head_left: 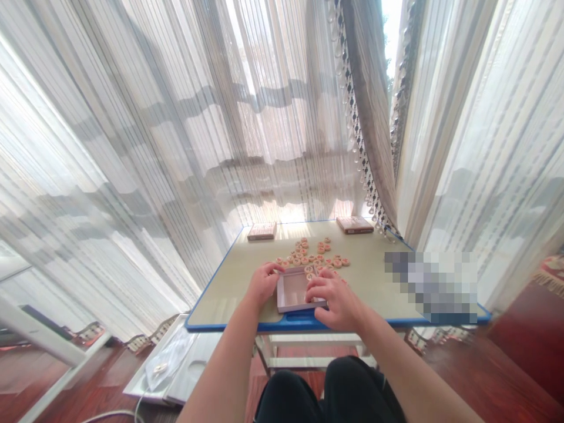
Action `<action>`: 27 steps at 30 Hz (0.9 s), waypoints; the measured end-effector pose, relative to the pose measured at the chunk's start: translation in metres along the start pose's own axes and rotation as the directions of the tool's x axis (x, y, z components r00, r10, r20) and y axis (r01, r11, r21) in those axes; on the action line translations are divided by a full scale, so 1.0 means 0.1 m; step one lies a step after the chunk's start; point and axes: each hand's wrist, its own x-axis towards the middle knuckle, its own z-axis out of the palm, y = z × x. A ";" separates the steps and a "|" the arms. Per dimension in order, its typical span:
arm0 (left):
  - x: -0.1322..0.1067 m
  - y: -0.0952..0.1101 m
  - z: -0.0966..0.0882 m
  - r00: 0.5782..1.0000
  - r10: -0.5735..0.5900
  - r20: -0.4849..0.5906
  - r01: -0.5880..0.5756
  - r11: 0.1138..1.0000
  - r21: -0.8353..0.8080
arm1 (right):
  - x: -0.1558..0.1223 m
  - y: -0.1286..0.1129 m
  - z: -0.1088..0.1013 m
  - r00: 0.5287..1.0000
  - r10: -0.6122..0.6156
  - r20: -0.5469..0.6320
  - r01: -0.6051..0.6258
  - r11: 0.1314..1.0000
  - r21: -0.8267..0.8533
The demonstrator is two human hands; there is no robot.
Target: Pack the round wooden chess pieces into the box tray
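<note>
A shallow pale box tray [294,289] lies near the front edge of a small table [229,282] with a blue rim. My left hand [263,283] grips the tray's left edge, fingers curled round its far corner. My right hand [333,298] rests over the tray's right side, fingers bent and pressed onto it; whether it pinches a piece I cannot tell. Several round wooden pieces [308,255] with red markings lie scattered just beyond the tray.
Two flat brown boxes lie at the table's far edge, one on the left [261,231] and one on the right [355,224]. Sheer curtains [176,129] hang close behind. A white appliance [171,367] sits on the red floor at lower left.
</note>
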 end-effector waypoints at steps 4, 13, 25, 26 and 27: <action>0.00 0.00 0.00 1.000 0.012 0.004 -0.012 1.000 0.011 | 0.01 -0.01 0.02 1.000 0.006 0.012 -0.006 0.999 -0.038; 0.00 0.04 -0.01 0.999 0.025 0.021 -0.025 1.000 0.016 | 0.00 0.01 0.06 1.000 -0.006 0.001 0.006 0.994 -0.112; -0.01 0.05 -0.02 1.000 0.006 0.022 -0.007 1.000 0.029 | -0.04 0.00 0.08 0.998 0.065 -0.015 -0.067 0.971 -0.228; -0.01 0.05 -0.02 1.000 0.005 0.025 -0.006 1.000 0.029 | -0.04 0.00 0.08 0.997 0.081 -0.019 -0.083 0.970 -0.226; -0.01 0.05 -0.02 1.000 0.005 0.025 -0.006 1.000 0.029 | -0.05 0.01 0.08 0.995 0.094 -0.023 -0.096 0.970 -0.223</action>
